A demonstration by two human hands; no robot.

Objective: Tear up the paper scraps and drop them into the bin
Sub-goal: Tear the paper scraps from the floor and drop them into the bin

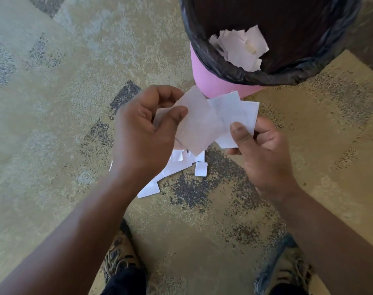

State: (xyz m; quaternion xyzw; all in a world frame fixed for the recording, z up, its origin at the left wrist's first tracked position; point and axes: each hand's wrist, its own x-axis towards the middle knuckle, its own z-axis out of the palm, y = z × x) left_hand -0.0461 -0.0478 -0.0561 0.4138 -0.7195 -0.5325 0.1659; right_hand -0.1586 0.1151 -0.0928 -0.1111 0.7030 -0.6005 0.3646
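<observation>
Both hands [202, 133] pinch blank paper scraps [204, 122] | pink bin [211, 81] beyond

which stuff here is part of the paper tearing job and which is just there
Job: left hand, right hand, held paper, floor scraps, bin, liner, scraps in bin.

Just there: carpet, shoes.
</observation>
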